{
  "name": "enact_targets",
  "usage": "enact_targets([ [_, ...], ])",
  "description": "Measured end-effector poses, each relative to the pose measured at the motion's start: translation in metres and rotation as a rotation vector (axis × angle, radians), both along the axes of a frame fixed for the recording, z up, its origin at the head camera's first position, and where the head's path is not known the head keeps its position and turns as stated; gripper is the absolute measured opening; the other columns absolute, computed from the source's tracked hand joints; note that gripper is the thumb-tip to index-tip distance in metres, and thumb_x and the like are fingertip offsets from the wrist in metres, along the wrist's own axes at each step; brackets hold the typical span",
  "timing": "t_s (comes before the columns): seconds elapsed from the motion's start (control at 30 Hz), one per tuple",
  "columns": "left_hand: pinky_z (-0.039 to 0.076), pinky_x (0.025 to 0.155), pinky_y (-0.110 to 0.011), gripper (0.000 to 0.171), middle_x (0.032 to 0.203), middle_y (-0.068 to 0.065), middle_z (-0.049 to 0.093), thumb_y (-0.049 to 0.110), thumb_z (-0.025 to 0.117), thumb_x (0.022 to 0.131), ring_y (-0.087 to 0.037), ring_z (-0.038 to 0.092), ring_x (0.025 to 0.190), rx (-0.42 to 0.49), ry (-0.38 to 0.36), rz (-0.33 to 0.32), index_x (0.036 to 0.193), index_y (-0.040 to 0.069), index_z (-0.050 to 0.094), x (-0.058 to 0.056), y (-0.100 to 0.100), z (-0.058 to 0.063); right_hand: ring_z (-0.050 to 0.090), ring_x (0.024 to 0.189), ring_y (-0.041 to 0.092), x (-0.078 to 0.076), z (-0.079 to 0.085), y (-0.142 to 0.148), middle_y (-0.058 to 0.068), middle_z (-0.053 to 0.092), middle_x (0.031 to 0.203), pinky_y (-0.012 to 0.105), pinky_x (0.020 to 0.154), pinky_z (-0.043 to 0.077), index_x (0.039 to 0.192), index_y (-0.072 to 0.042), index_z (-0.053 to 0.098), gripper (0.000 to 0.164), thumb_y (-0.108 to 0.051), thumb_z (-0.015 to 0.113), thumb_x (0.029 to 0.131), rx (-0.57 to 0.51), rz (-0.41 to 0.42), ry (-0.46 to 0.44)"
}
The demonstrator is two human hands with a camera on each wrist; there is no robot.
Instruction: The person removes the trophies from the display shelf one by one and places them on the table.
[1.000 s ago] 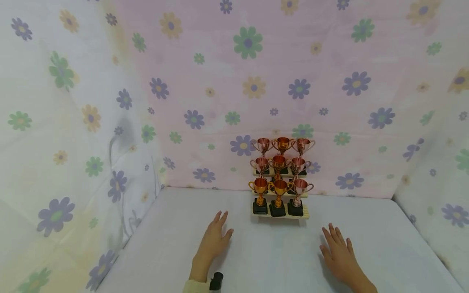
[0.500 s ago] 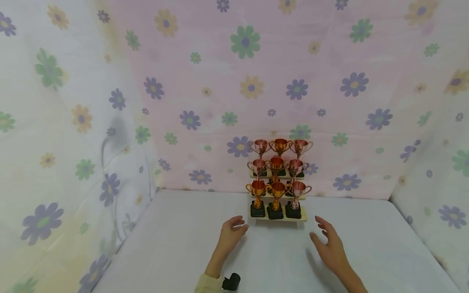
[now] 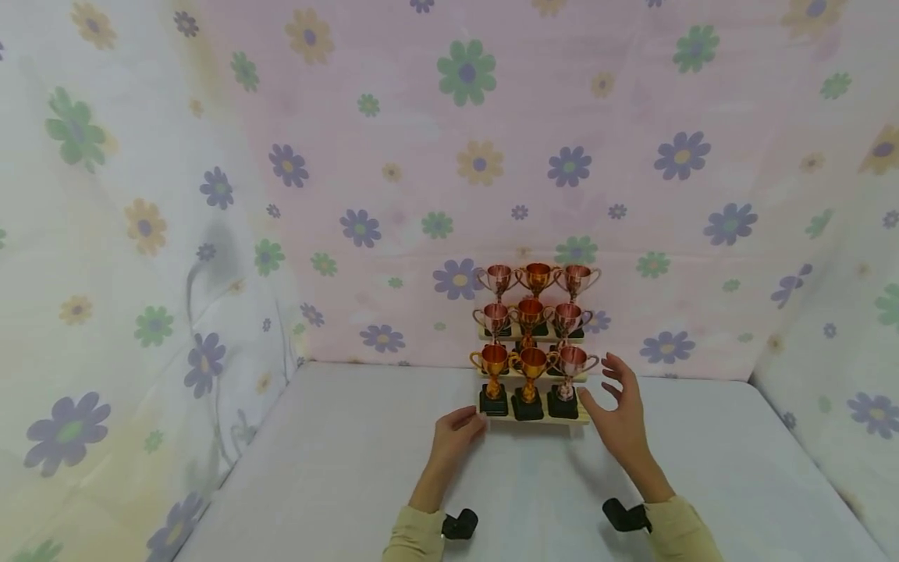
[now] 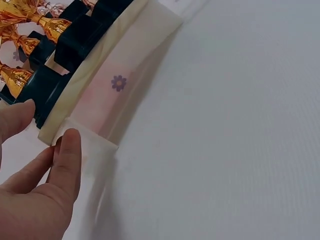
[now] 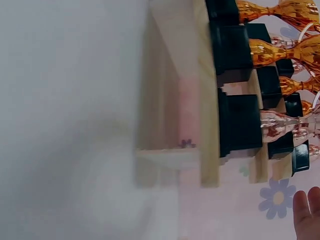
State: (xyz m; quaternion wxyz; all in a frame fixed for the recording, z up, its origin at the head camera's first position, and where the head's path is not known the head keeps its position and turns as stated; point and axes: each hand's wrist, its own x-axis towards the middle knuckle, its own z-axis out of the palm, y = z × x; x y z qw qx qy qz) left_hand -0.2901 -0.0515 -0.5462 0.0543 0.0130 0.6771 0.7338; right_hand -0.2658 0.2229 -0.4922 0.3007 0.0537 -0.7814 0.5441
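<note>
A small pale wooden stepped shelf [image 3: 584, 409] bears three rows of toy trophy cups on black square bases. Its front row has a gold trophy [image 3: 494, 360] at left, another gold trophy [image 3: 534, 362] in the middle and a rose-pink trophy [image 3: 572, 360] at right. My left hand [image 3: 449, 445] is at the front left corner. In the left wrist view, its thumb lies beside a black base [image 4: 47, 92], with fingertips right at the leg under the plank [image 4: 82, 75]. Beside the shelf's right end, my right hand [image 3: 621, 414] has its thumb and fingers spread apart, holding nothing.
The shelf stands on a white-covered table [image 3: 351, 437], close to the flowered pink cloth [image 3: 393, 297] behind. More flowered cloth [image 3: 119, 328] hangs along the left side. Black devices [image 3: 460, 524] sit at both wrists.
Both hands have moved forward and inward from the table, the left to the shelf's front left corner, the right beside its right end. The trophies stay in place on the shelf.
</note>
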Motion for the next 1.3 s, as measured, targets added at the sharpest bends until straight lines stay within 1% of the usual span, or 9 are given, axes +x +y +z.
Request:
enact_targets([
  [0.07, 0.061, 0.09, -0.03, 0.049, 0.117, -0.023, 0.069, 0.016, 0.069, 0.098, -0.018, 0.071, 0.099, 0.035, -0.002, 0.026, 0.132, -0.017, 0.056, -0.001, 0.002, -0.001, 0.045, 0.124, 0.022, -0.007, 0.006, -0.002, 0.017, 0.047, 0.144, 0.009, 0.1, 0.04, 0.151, -0.003, 0.038, 0.07, 0.0, 0.074, 0.09, -0.015, 0.02, 0.002],
  [0.17, 0.061, 0.089, -0.029, 0.047, 0.117, -0.023, 0.069, 0.013, 0.069, 0.098, -0.018, 0.072, 0.097, 0.102, -0.018, 0.075, 0.13, -0.018, 0.057, -0.002, 0.006, -0.003, 0.046, 0.124, 0.027, -0.015, 0.012, -0.005, 0.017, 0.046, 0.144, 0.008, 0.1, 0.041, 0.151, -0.002, 0.038, 0.07, -0.003, 0.074, 0.091, -0.031, 0.055, -0.022],
  [0.33, 0.06, 0.088, -0.027, 0.047, 0.115, -0.016, 0.07, 0.015, 0.072, 0.096, -0.013, 0.07, 0.091, 0.173, -0.095, 0.149, 0.131, -0.014, 0.059, -0.005, 0.013, -0.009, 0.048, 0.114, 0.012, -0.023, 0.015, -0.009, 0.019, 0.049, 0.138, 0.002, 0.095, 0.043, 0.15, -0.001, 0.038, 0.071, -0.002, 0.076, 0.09, -0.057, 0.096, -0.083],
  [0.5, 0.06, 0.091, -0.029, 0.045, 0.122, -0.019, 0.067, 0.015, 0.072, 0.096, -0.012, 0.069, 0.092, 0.194, -0.11, 0.204, 0.13, -0.012, 0.06, -0.007, 0.017, -0.013, 0.048, 0.105, 0.007, -0.027, 0.016, -0.013, 0.023, 0.052, 0.131, 0.002, 0.094, 0.044, 0.148, 0.006, 0.04, 0.068, 0.002, 0.074, 0.09, -0.058, 0.113, -0.091],
  [0.6, 0.06, 0.093, -0.029, 0.047, 0.127, -0.02, 0.065, 0.017, 0.072, 0.096, -0.013, 0.068, 0.097, 0.202, -0.13, 0.207, 0.132, -0.011, 0.06, -0.006, 0.02, -0.014, 0.049, 0.102, 0.006, -0.028, 0.019, -0.012, 0.024, 0.054, 0.13, 0.003, 0.092, 0.045, 0.144, 0.008, 0.045, 0.06, 0.002, 0.073, 0.091, -0.068, 0.111, -0.083],
  [0.73, 0.059, 0.095, -0.03, 0.047, 0.129, -0.022, 0.064, 0.017, 0.071, 0.097, -0.013, 0.067, 0.099, 0.22, -0.133, 0.211, 0.133, -0.011, 0.059, -0.004, 0.022, -0.013, 0.05, 0.098, 0.006, -0.027, 0.022, -0.01, 0.021, 0.058, 0.128, 0.002, 0.089, 0.046, 0.14, 0.005, 0.052, 0.053, -0.003, 0.074, 0.092, -0.075, 0.122, -0.085],
  [0.87, 0.058, 0.096, -0.031, 0.046, 0.13, -0.025, 0.062, 0.015, 0.069, 0.098, -0.014, 0.067, 0.1, 0.248, -0.116, 0.205, 0.134, -0.013, 0.057, -0.005, 0.024, -0.013, 0.053, 0.095, 0.008, -0.028, 0.022, -0.007, 0.02, 0.061, 0.121, 0.004, 0.084, 0.05, 0.137, 0.003, 0.056, 0.051, -0.005, 0.076, 0.091, -0.088, 0.128, -0.073],
  [1.07, 0.057, 0.099, -0.033, 0.045, 0.133, -0.025, 0.06, 0.012, 0.067, 0.1, -0.014, 0.066, 0.102, 0.279, -0.12, 0.196, 0.135, -0.013, 0.056, -0.004, 0.026, -0.015, 0.056, 0.089, 0.009, -0.024, 0.022, -0.005, 0.016, 0.062, 0.112, 0.009, 0.08, 0.055, 0.132, 0.004, 0.061, 0.048, 0.0, 0.078, 0.088, -0.122, 0.115, -0.056],
  [1.3, 0.058, 0.097, -0.034, 0.041, 0.129, -0.025, 0.062, 0.008, 0.065, 0.1, -0.013, 0.067, 0.098, 0.289, -0.111, 0.217, 0.133, -0.015, 0.056, -0.007, 0.023, -0.013, 0.056, 0.083, 0.009, -0.007, 0.042, -0.011, 0.018, 0.062, 0.102, 0.012, 0.077, 0.057, 0.127, 0.01, 0.062, 0.045, 0.007, 0.077, 0.086, -0.105, 0.097, -0.035],
])
